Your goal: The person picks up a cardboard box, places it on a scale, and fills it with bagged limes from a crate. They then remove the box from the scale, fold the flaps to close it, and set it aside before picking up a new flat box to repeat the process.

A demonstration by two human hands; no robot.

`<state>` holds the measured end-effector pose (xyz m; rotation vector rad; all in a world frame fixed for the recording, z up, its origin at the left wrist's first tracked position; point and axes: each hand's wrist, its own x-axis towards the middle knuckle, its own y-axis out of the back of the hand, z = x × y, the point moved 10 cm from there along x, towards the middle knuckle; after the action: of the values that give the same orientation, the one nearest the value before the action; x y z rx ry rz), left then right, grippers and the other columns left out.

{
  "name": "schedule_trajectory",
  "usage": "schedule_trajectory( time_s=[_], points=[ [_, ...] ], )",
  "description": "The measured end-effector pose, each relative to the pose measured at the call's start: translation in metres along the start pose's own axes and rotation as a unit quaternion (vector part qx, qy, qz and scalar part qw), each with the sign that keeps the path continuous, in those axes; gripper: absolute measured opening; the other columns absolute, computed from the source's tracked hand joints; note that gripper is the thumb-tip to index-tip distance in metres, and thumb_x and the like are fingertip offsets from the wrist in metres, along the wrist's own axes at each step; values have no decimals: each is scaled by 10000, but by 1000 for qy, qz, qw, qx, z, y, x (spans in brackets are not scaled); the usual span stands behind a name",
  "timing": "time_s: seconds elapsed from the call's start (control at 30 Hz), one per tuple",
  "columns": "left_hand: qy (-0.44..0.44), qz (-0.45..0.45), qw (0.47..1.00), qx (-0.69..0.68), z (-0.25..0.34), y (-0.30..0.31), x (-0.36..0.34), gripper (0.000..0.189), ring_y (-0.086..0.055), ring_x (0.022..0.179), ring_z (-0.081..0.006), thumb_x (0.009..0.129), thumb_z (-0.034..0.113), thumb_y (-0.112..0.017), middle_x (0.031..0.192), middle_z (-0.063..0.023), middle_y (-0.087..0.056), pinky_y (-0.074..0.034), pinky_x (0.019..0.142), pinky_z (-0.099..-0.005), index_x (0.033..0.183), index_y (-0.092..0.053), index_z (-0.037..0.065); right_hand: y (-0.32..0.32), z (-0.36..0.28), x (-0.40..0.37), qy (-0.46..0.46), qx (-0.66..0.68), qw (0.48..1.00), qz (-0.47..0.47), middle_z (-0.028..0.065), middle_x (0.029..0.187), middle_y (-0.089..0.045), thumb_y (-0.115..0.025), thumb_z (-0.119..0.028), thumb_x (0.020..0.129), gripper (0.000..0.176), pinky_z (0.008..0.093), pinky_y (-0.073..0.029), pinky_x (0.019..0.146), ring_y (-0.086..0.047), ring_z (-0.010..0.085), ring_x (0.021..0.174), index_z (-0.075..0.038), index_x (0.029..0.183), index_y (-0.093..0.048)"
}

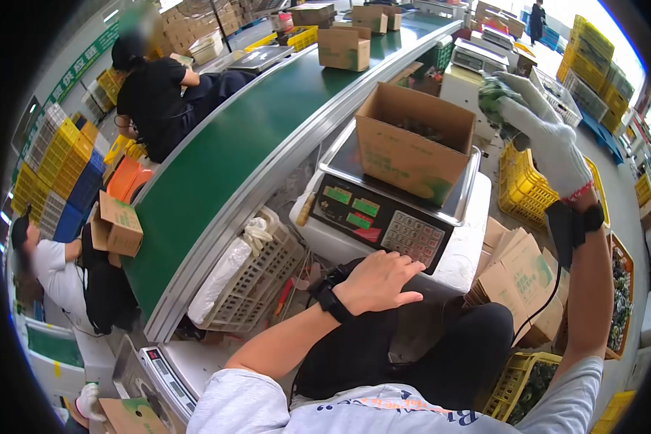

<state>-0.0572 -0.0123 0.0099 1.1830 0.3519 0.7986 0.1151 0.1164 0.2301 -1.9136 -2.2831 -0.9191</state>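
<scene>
My left hand (381, 283), bare, lies with fingers stretched at the lower edge of a weighing scale (325, 217), its fingertips by the keypad (412, 237). An open cardboard box (412, 155) rests on the steel pan, with small dark contents inside. Out to the right and raised, my right hand (539, 119) wears a white knit glove with a red cuff. Its fingers are closed around a green crumpled bundle (493, 98), which overlaps the scene beyond the box. A yellow crate (524, 189) stands below that hand.
A green conveyor belt (224, 159) runs along the left, carrying a cardboard box (344, 49) farther up. Flattened cartons (517, 282) lean beside the scale stand. A white crate (249, 278) sits under the belt's edge. Co-workers (155, 94) sit across the belt.
</scene>
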Motion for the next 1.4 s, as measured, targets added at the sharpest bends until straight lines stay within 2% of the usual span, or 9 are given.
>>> schedule_trajectory(
  time_s=[0.43,0.6,0.67,0.87,1.03,1.13,1.27,1.33,1.4],
  points=[
    [0,131,965,-227,-17,92,-44,319,-681,886,-308,883,263,-740,934,-100,-700,-540,790,-403,1134,-691,73,45,53,-63,-132,-117,981,87,-35,1082,-666,-561,-383,1012,367,204,-427,711,-544,37,819,-142,1272,-655],
    [81,294,926,-222,-62,215,-103,210,-700,789,-138,869,158,-778,869,-55,-732,-537,755,-276,1052,-737,64,50,88,-88,-190,-53,975,101,-10,1105,-664,-535,-315,1040,351,194,-397,637,-505,29,729,-87,1291,-625],
    [92,354,880,-302,-59,261,-123,238,-583,735,-123,975,260,-658,825,-38,-603,-469,691,-261,1024,-600,35,47,94,-87,-198,-19,975,102,-8,1103,-664,-538,-314,1037,344,203,-399,645,-507,30,739,-89,1282,-627],
    [-181,298,640,-684,-18,333,-100,151,-493,812,-156,1055,199,-526,802,-10,-524,-412,733,-294,998,-554,62,22,92,-75,-191,28,977,94,-14,1077,-666,-540,-329,1028,323,229,-462,773,-563,57,850,-95,1224,-647],
    [-128,265,582,-758,-54,294,-62,276,-486,813,-138,1091,253,-449,815,-9,-523,-422,721,-272,1043,-594,23,8,79,-68,-183,-10,982,54,-18,1063,-660,-557,-320,1024,308,229,-471,784,-557,53,838,-88,1205,-646],
    [-54,305,584,-750,-102,270,-38,200,-598,816,-139,1022,246,-602,857,-17,-634,-482,732,-268,1074,-659,61,3,69,-56,-167,-2,984,62,-14,1046,-656,-568,-267,1028,265,238,-477,788,-565,59,852,-69,1183,-651],
    [169,357,554,-733,-192,204,18,292,-601,900,-148,976,323,-660,968,-25,-634,-506,835,-303,1141,-661,82,-33,11,1,92,-116,989,19,48,1024,-683,-579,-149,995,187,305,-509,822,-633,160,891,-46,1119,-673],
    [239,315,583,-710,-242,157,51,430,-577,995,-163,968,440,-639,1041,-50,-616,-472,922,-360,1226,-629,96,-80,-28,23,255,-280,923,-72,127,1016,-684,-617,-130,935,150,367,-528,863,-671,304,949,-53,1037,-695],
    [332,222,607,-687,-267,106,78,603,-528,1191,-195,973,561,-572,1252,-86,-599,-398,1037,-405,1355,-552,94,-120,10,48,238,-466,831,-186,148,1035,-706,-639,-196,898,204,423,-552,842,-678,367,953,-88,1045,-729]
  ],
)
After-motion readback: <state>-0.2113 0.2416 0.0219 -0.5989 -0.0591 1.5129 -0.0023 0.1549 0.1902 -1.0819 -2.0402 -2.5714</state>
